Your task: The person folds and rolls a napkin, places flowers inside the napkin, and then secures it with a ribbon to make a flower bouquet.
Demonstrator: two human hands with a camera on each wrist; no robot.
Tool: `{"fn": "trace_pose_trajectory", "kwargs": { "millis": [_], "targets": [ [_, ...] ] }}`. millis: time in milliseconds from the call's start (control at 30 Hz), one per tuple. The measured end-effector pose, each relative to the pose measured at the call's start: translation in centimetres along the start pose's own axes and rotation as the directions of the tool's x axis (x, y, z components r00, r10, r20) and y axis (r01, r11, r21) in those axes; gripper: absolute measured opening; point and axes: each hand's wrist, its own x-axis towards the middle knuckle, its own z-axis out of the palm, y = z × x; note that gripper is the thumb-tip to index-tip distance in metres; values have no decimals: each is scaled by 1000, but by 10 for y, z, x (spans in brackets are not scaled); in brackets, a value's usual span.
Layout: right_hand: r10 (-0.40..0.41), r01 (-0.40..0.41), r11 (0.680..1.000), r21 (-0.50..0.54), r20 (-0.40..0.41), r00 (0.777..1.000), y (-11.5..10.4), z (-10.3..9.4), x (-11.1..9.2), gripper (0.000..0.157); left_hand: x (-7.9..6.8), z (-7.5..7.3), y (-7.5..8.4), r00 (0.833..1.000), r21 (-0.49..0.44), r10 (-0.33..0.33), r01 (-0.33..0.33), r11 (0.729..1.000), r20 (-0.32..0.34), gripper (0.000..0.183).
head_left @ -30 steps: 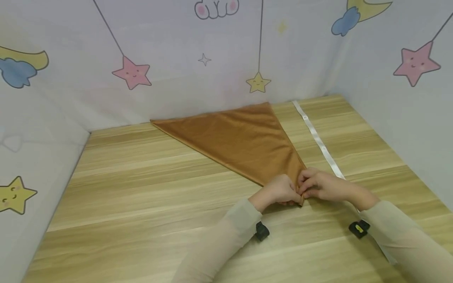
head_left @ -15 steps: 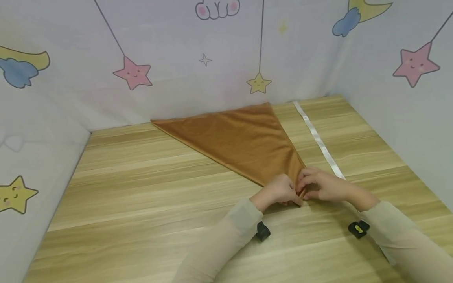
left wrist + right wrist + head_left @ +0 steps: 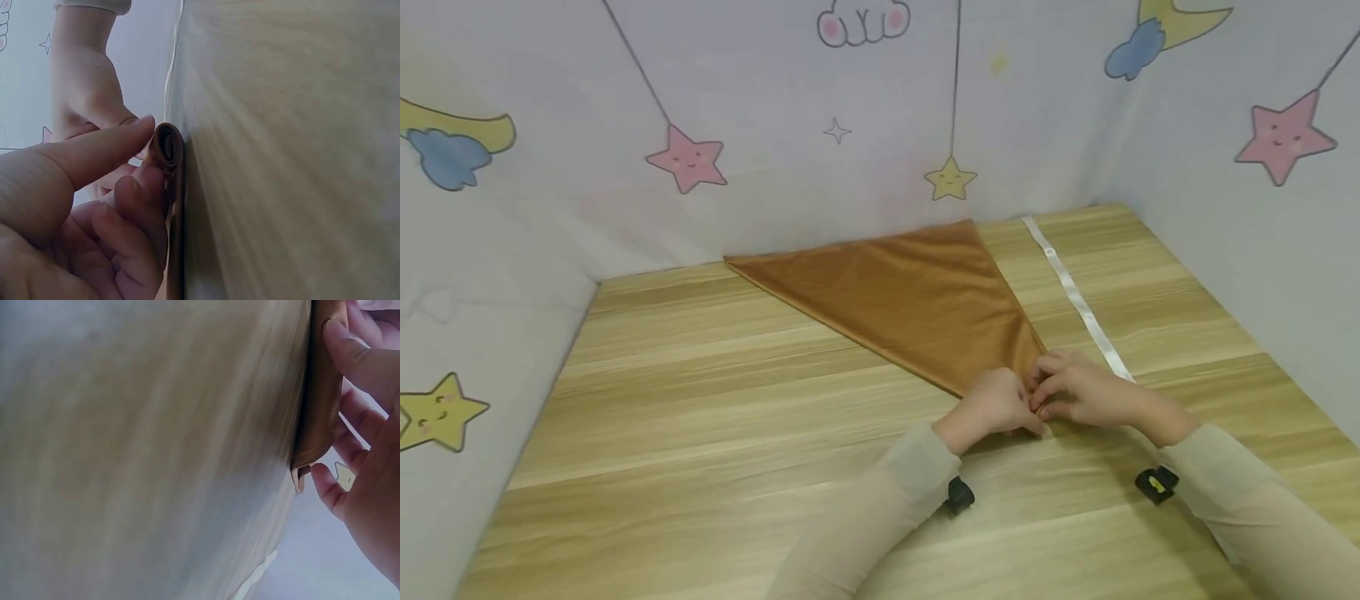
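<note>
A brown satiny cloth [image 3: 895,300] lies on the wooden table in a roughly triangular shape, with creases running toward its near corner. That corner is curled into a small tight roll, whose spiral end [image 3: 169,145] shows in the left wrist view. My left hand [image 3: 996,404] pinches the roll from the left, thumb laid along it and other fingers bent. From the right, my right hand [image 3: 1086,390] grips the same roll with thumb and fingertips. In the right wrist view, the rolled edge [image 3: 322,394] sits close along the tabletop. The hands nearly meet, hiding part of the corner.
A white strip with small round marks [image 3: 1078,300] runs down the table's right side, passing under the right forearm. Pale curtains [image 3: 760,192] printed with stars and moons border the back and sides. Bare wood grain [image 3: 700,417] shows left of the cloth.
The left thumb has slid forward over the cloth's near tip, which showed below the fingers a second ago. The right hand shifts only slightly; the cloth's far part stays in place.
</note>
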Motion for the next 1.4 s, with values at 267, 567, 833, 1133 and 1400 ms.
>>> {"fn": "trace_pose_trajectory", "kwargs": {
  "millis": [267,567,833,1133,1400],
  "targets": [
    [23,-23,1000,12,-5,1000,-1,-1,1,26,1,1,-2,999,-35,-34,34,999,-2,49],
    [47,-46,999,-3,17,999,-1,0,6,28,1,-7,-9,995,-195,-84,92,976,51,36],
    [57,-55,998,-27,63,996,-2,-2,11,17,-2,-8,-7,999,-43,25,-26,999,-21,22],
    [5,-5,1000,-29,1,1000,-3,-2,13,29,0,-8,-10,999,-71,4,-7,997,-41,36],
    [48,-47,998,-48,22,999,-1,-1,14,33,1,-12,-14,999,-64,-40,39,997,-18,52]
  ]
}}
